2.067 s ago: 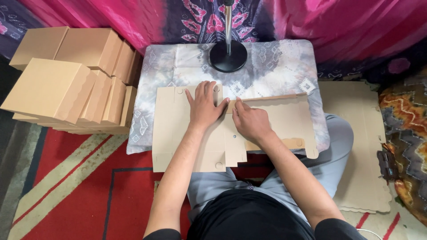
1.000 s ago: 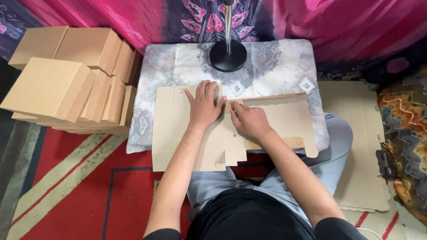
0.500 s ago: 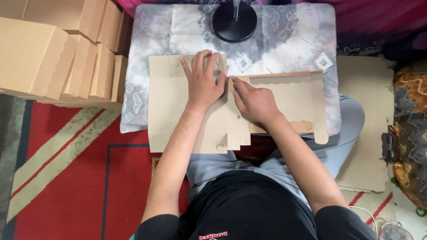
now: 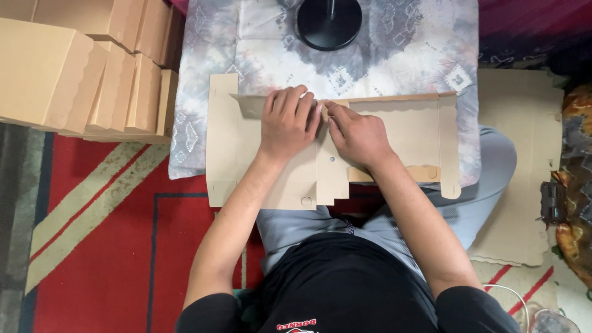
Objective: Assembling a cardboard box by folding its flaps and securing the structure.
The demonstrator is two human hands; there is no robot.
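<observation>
Both hands sit flat on the cardboard sheet (image 4: 394, 132) spread across the desk (image 4: 203, 142). Left hand (image 4: 287, 120) is open, palm down, pressing a folded flap; right hand (image 4: 357, 135), at its 3 o'clock, pinches the fold edge, fingers loosely curled.

Camera: one, worn on the person's head.
Looks: almost straight down, over the person's own chest and lap.
Top of the picture: away from the person, where the round black stand base (image 4: 329, 22) sits on the table (image 4: 394, 55).
Bottom of the picture: the person's black shirt (image 4: 345, 290), very near the camera.
Middle: both arms reach up to the flat cardboard (image 4: 407, 132), close to the camera.
Left edge: stacked boxes (image 4: 68, 68) and red rug (image 4: 111, 246).
Right edge: more cardboard on the floor (image 4: 518, 179).
Other views: only this one, so nothing is shared.
</observation>
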